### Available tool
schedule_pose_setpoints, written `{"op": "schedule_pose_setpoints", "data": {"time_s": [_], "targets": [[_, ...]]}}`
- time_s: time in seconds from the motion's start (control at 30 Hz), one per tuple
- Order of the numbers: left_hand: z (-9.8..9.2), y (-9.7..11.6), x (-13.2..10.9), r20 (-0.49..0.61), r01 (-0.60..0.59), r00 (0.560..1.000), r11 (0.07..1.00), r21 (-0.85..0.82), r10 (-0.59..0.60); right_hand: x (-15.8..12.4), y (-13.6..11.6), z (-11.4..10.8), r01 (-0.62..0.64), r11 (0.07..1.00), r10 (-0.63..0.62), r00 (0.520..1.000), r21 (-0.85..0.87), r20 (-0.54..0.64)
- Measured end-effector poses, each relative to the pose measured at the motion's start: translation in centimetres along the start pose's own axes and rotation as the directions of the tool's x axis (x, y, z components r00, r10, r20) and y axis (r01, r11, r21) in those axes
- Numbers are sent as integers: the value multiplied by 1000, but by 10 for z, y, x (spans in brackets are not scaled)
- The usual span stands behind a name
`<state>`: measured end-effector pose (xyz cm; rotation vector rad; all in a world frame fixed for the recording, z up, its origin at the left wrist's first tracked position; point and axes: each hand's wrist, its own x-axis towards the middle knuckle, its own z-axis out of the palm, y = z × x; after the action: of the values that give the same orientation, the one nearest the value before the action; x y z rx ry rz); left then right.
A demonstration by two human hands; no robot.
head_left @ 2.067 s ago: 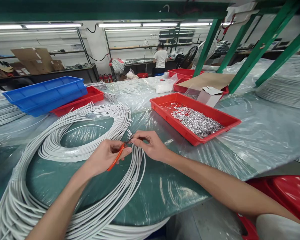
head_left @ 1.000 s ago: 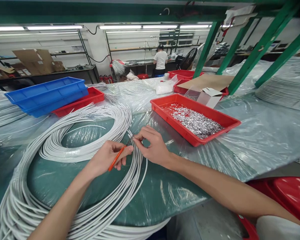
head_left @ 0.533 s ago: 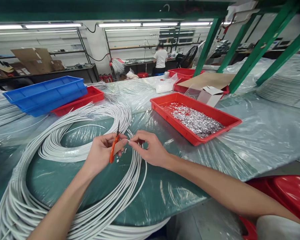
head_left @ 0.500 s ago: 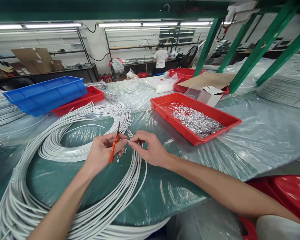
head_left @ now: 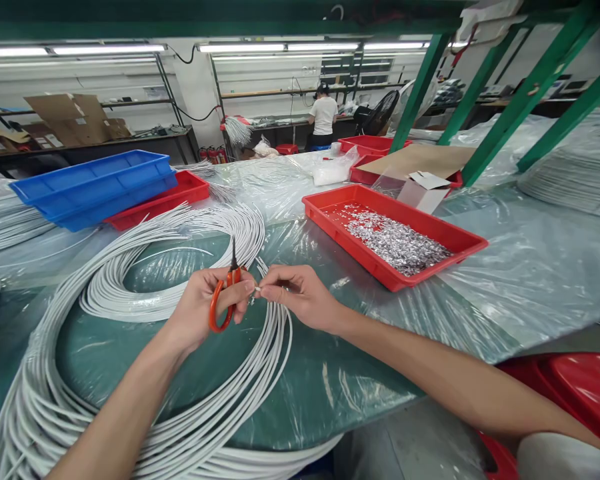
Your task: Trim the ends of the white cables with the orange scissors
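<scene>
My left hand [head_left: 207,303] is closed around orange-handled scissors [head_left: 221,310], their dark blades pointing up and away. Its thumb and forefinger also pinch at a small pale piece [head_left: 257,289], too small to name for sure. My right hand [head_left: 300,297] is closed too, fingertips on the end of a white cable at that same spot. The two hands almost touch there. Below and around them lies a large coil of white cables [head_left: 265,367], with a smaller loop [head_left: 235,233] behind. Tiny bits lie on the plastic sheet beneath my fingers.
A red tray [head_left: 330,227] full of small shiny metal pieces stands to the right. Blue trays [head_left: 95,183] sit on a red one [head_left: 193,187] at the back left. Green posts [head_left: 420,93] rise at the right, near an open white box [head_left: 423,193]. A person [head_left: 323,115] is far behind.
The scissors have turned in my left hand, so that their handle loop now shows more. Both hands stay together at the cable end. The view has shifted slightly.
</scene>
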<state>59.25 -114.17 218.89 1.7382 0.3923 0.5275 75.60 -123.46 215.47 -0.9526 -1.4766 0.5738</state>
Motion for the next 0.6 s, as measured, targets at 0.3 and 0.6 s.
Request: {"op": "schedule_pose_setpoints", "data": {"time_s": [0.3,0.6], "targets": [[5,8,-2,-36,43,998,999,13,-42,-3,-6,2,31,986,-46,995,-166,-90],[4,-9,4,50,68,997,965,-251,-57,-1,-5,1,63,998,-65,995,-28,-78]]}}
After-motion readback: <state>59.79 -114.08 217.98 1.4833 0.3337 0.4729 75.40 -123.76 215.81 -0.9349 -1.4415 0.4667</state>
